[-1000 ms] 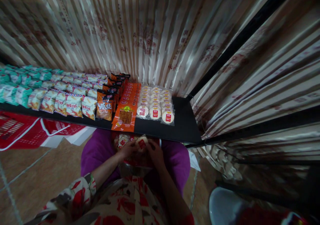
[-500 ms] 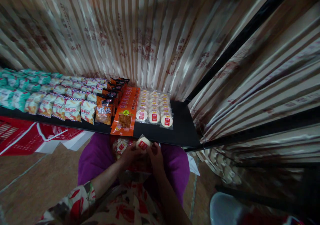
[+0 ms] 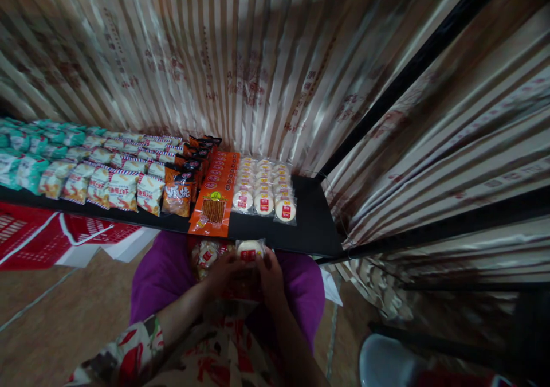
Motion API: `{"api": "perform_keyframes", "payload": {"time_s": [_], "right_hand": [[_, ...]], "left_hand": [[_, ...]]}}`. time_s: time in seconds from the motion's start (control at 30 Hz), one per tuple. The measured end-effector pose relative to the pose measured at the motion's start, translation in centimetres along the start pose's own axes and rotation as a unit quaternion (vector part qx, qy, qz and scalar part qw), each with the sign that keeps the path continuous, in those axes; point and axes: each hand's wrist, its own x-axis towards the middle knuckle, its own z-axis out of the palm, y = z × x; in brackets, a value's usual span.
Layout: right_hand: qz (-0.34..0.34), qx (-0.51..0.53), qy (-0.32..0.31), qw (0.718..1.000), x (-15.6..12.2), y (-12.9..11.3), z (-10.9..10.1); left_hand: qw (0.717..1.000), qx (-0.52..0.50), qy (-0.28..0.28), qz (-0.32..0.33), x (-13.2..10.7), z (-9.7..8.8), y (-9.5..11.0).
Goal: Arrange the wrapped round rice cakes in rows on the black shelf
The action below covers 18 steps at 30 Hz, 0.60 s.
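From my end of the head camera, I look down on two bare hands sharing a round white snack disc in a clear plastic wrapper with a red label (image 3: pixel 250 250). It sits just in front of the near edge of the long black flat shelf (image 3: pixel 311 232), above the lap. The left hand (image 3: pixel 226 268) has its fingertips pinching the disc's left lower side; the right hand (image 3: pixel 270 271) pinches its right side, thumb towards the label. I cannot make out the fingers curled underneath. Gripping by the edges — I take it — leaves the label uncovered and facing up, and spares a pack that looks breakable.

Other red-labelled clear packets (image 3: pixel 208 254) lie between the knees of the purple cloth trousers (image 3: pixel 161 272), a spot that seems chosen for short reach.

On the shelf, matching white discs in clear wrappers (image 3: pixel 263 202) overlap in three columns, probably so each label shows. Beside them lies a flat orange packet with a printed brown-stick picture (image 3: pixel 212 203), then upright orange-and-black bags (image 3: pixel 177 193) — its flat shape perhaps explains why it isn't stood up.
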Motion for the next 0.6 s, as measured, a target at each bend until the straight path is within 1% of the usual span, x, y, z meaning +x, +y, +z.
{"api": "perform_keyframes", "payload": {"time_s": [0.13,0.23,0.33,0.43,0.5,0.6], "right_hand": [[0.008,0.016,-0.051,0.999,0.8,-1.2,-0.7],[0.011,0.023,-0.11,0.994,1.4,-2.1,-1.3],[-0.003,0.011,-0.164,0.986,2.2,-3.1,-1.9],[-0.038,-0.038,-0.203,0.978,3.1,-4.2,-2.3],[-0.054,-0.054,-0.219,0.973,3.7,-4.7,-2.2],[-0.045,-0.017,-0.212,0.976,4.4,-4.8,-1.6]], "left_hand": [[1.0,0.027,-0.005,-0.012,-0.1,-0.7,0.5],[0.999,0.033,-0.012,-0.031,-0.1,-1.1,0.9],[0.999,0.038,-0.019,-0.03,0.0,-1.3,1.2],[0.996,0.085,-0.008,-0.004,0.3,-1.4,1.3],[0.992,0.124,0.003,0.021,0.6,-1.6,1.2],[0.987,0.146,0.02,0.057,0.9,-1.7,1.1]]}}
